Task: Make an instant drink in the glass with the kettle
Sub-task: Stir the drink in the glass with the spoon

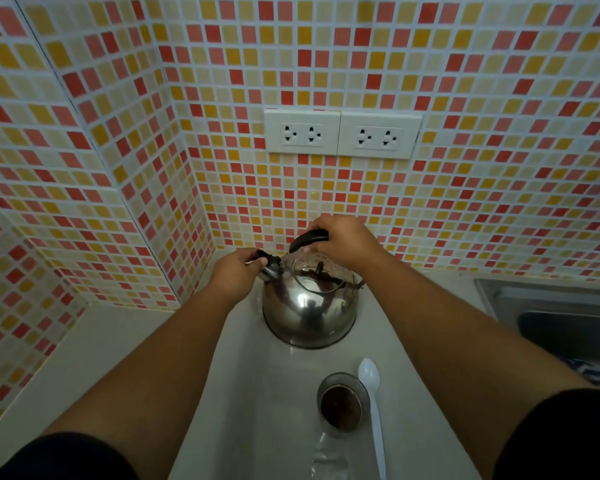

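R hand (pixel 343 242) wraps kettle (pixel 309 306) handle | L hand (pixel 236 271) pinches spout cap | glass (pixel 342 401) w/ brown powder sits near me, in front of kettle, closer to R arm | I think I pour back toward me next

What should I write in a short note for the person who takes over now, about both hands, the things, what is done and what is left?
Left hand: on the spout cap of the kettle.
Right hand: closed on the black kettle handle.
Kettle stands on the counter, near the wall.
Glass stands in front of it, with brown powder inside; white spoon lies beside it on the right.
Done: powder is in the glass.
Left: pour water from the kettle, stir.
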